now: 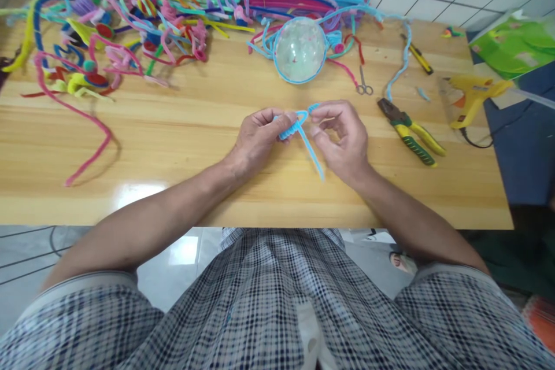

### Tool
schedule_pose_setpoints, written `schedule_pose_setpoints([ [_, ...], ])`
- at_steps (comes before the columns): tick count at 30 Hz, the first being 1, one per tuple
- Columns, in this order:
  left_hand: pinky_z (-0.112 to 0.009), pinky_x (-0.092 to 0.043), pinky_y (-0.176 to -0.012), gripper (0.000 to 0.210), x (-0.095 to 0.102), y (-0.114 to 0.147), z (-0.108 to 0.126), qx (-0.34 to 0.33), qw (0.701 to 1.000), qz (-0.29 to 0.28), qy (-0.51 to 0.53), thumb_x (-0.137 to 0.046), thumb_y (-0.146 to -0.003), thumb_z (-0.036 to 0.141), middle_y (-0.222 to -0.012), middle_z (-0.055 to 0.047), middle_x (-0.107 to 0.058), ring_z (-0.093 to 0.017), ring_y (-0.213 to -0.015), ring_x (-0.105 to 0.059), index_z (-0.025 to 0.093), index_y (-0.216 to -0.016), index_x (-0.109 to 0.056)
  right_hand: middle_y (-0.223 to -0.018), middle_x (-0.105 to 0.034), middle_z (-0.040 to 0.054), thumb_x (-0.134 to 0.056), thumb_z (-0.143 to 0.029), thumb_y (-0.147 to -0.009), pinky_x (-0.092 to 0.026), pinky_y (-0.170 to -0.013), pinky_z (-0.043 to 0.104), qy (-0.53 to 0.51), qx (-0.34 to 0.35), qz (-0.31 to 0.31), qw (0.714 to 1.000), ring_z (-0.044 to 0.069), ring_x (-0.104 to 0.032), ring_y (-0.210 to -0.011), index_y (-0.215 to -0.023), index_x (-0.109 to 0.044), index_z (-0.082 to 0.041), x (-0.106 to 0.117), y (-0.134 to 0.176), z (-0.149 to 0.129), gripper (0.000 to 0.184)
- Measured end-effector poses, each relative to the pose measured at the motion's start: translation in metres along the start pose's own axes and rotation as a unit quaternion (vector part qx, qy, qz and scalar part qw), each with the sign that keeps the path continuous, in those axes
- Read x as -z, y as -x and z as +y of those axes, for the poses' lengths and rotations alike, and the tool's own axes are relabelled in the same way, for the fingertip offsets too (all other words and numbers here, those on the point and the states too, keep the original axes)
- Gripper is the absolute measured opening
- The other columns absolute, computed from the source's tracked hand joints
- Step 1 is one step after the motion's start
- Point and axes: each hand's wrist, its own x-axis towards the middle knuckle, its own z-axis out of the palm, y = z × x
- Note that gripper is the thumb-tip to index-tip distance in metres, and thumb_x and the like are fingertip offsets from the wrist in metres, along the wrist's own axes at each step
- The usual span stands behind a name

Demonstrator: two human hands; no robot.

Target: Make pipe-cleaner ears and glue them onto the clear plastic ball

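Pipe cleaner, light blue and partly coiled, above the counter between two hands. The left hand closes thumb and fingers on the coiled part; a straight tail slants toward the near edge. The right hand is half curled, fingertips at a blue end; whether it grips cannot be told. Pliers lie to its right.

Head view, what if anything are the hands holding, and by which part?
The left hand pinches a blue fuzzy stem by its coiled section. The right hand is at another coiled blue bit; whether it grips that cannot be told.
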Motion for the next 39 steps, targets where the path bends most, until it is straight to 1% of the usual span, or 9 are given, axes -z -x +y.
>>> schedule_pose_setpoints([
  [5, -0.027, -0.052, -0.070, 0.028, 0.0002, 0.0010, -0.0021, -0.011, 0.999, 0.009, -0.037, -0.092, -0.089, 0.042, -0.072, 0.000, -0.069, -0.012, -0.068, -0.059, 0.020, -0.078, -0.079, -0.077, -0.062, -0.0027, -0.084, -0.078, -0.092, -0.050, -0.069, 0.033, -0.115, -0.142, -0.072, 0.981, 0.016, -0.055, -0.072, -0.090, -0.069, -0.027, -0.0057, -0.0031, -0.0022, 0.054],
  [7, -0.028, -0.052, -0.071, 0.030, 0.0004, 0.0017, -0.0029, -0.020, 0.999, 0.012, -0.048, -0.093, -0.088, 0.045, -0.073, 0.000, -0.070, -0.013, -0.069, -0.059, 0.020, -0.078, -0.079, -0.071, -0.057, -0.0043, -0.087, -0.082, -0.087, -0.044, -0.064, 0.032, -0.143, -0.170, -0.093, 0.971, 0.015, -0.048, -0.066, -0.084, -0.065, -0.026, -0.0070, -0.0047, -0.0043, 0.060],
  [11, -0.029, -0.053, -0.075, 0.031, 0.0003, 0.0033, -0.0038, -0.028, 0.998, 0.011, -0.052, -0.094, -0.087, 0.047, -0.078, 0.000, -0.074, -0.014, -0.074, -0.061, 0.021, -0.079, -0.081, -0.071, -0.060, -0.0044, -0.092, -0.078, -0.083, -0.043, -0.064, 0.031, -0.167, -0.200, -0.103, 0.960, 0.014, -0.047, -0.065, -0.081, -0.063, -0.026, -0.0088, -0.0064, -0.0077, 0.060],
  [16, -0.030, -0.053, -0.079, 0.031, 0.0006, 0.0038, -0.0038, -0.019, 0.998, 0.005, -0.053, -0.094, -0.088, 0.051, -0.082, 0.000, -0.075, -0.015, -0.080, -0.064, 0.022, -0.083, -0.083, -0.072, -0.061, -0.0048, -0.095, -0.071, -0.082, -0.043, -0.064, 0.031, -0.174, -0.210, -0.096, 0.957, 0.014, -0.047, -0.065, -0.080, -0.062, -0.026, -0.0100, -0.0064, -0.0076, 0.056],
  [23, -0.032, -0.053, -0.079, 0.039, -0.0006, 0.0061, -0.0032, -0.021, 0.998, -0.026, -0.055, -0.094, -0.088, 0.059, -0.085, -0.001, -0.075, -0.017, -0.082, -0.066, 0.022, -0.086, -0.081, -0.068, -0.053, -0.0050, -0.095, -0.065, -0.085, -0.035, -0.062, 0.031, -0.149, -0.179, -0.074, 0.970, 0.013, -0.042, -0.064, -0.072, -0.057, -0.025, -0.0105, -0.0032, -0.0035, 0.056],
  [27, -0.032, -0.056, -0.083, 0.024, -0.0010, 0.0087, 0.0016, -0.085, 0.995, 0.003, -0.057, -0.089, -0.092, 0.044, -0.102, -0.002, -0.076, -0.018, -0.089, -0.068, 0.025, -0.099, -0.078, -0.065, -0.049, -0.0060, -0.091, -0.064, -0.090, -0.032, -0.058, 0.031, -0.127, -0.181, -0.067, 0.973, 0.013, -0.039, -0.061, -0.072, -0.054, -0.026, -0.0094, -0.0027, -0.0012, 0.055],
  [30, -0.032, -0.056, -0.083, 0.011, 0.0024, 0.0077, 0.0028, -0.128, 0.989, 0.004, -0.076, -0.081, -0.094, 0.033, -0.093, -0.002, -0.074, -0.018, -0.084, -0.065, 0.024, -0.090, -0.078, -0.064, -0.048, -0.0066, -0.090, -0.062, -0.091, -0.030, -0.057, 0.031, -0.122, -0.185, -0.071, 0.973, 0.012, -0.037, -0.059, -0.072, -0.053, -0.027, -0.0082, -0.0034, -0.0012, 0.055],
  [32, -0.032, -0.055, -0.080, 0.012, 0.0047, 0.0068, 0.0023, -0.131, 0.987, -0.001, -0.088, -0.076, -0.096, 0.031, -0.090, -0.002, -0.074, -0.018, -0.082, -0.063, 0.024, -0.088, -0.080, -0.064, -0.049, -0.0066, -0.090, -0.064, -0.090, -0.030, -0.057, 0.031, -0.121, -0.186, -0.075, 0.972, 0.012, -0.036, -0.059, -0.071, -0.053, -0.026, -0.0074, -0.0039, -0.0017, 0.056],
  [39, -0.034, -0.058, -0.089, 0.036, 0.0031, 0.0098, 0.0047, -0.121, 0.986, -0.020, -0.111, -0.079, -0.103, 0.059, -0.095, -0.004, -0.077, -0.019, -0.090, -0.067, 0.023, -0.097, -0.082, -0.065, -0.049, -0.0062, -0.089, -0.061, -0.092, -0.030, -0.057, 0.031, -0.120, -0.184, -0.078, 0.972, 0.012, -0.037, -0.060, -0.073, -0.055, -0.026, -0.0057, -0.0034, 0.0002, 0.052],
])
